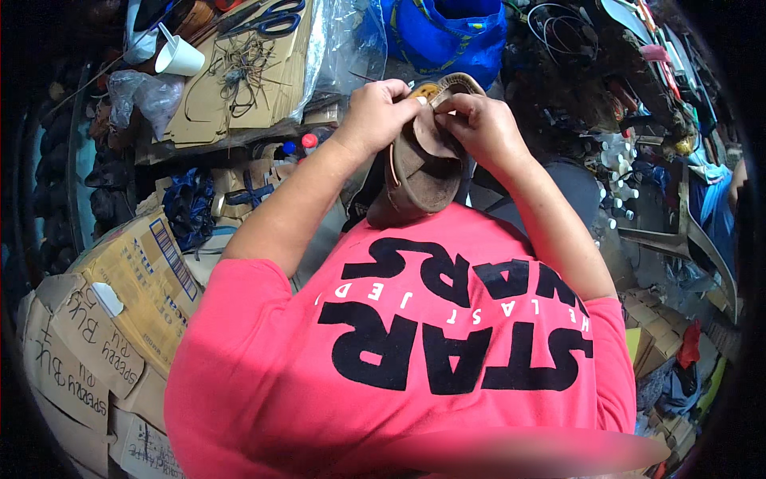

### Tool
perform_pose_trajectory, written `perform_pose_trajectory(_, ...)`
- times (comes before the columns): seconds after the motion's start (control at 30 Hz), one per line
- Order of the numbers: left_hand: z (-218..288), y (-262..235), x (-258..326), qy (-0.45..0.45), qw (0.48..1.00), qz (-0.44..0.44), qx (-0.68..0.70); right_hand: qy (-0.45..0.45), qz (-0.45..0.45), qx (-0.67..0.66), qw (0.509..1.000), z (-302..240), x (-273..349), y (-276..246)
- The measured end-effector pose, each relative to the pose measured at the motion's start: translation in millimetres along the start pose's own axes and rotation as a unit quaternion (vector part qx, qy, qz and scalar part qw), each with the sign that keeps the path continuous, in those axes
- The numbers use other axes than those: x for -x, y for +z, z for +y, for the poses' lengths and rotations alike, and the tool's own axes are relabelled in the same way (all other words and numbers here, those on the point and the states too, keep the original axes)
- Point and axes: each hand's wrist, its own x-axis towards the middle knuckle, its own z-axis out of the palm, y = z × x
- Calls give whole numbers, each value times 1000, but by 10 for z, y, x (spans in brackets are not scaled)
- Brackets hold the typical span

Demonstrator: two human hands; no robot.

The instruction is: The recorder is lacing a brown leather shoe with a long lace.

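A brown leather shoe (411, 191) rests against my lap and chest, its opening turned up toward me. My left hand (378, 114) is closed on the left edge of the shoe near its far end, thumb on the tan insole or lining there. A thin dark pointed piece sticks out to the left beside its fingers; I cannot make out its kind. With thumb and fingertips together, my right hand (482, 128) pinches the shoe's edge at the far right. Whether a thread or small tool sits in that pinch is hidden.
Brown cardboard sheets (203, 112) carry scissors (275, 20) and tangled cord (243, 72) at the far left, by a white cup (179, 57). A blue bag (451, 40) stands ahead. Cardboard boxes (140, 279) fill the left; small bottles (618, 172) lie right.
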Motion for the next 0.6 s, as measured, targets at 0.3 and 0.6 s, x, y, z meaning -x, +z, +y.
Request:
perform_pose_trajectory(0.3,-191,-134,-252,-122,917,-175,337,-140,34,137,980,72,28,-26)
perform_pose_trajectory(0.6,-24,-155,-481,-125,945,-229,197,-194,1,205,959,163,64,-90)
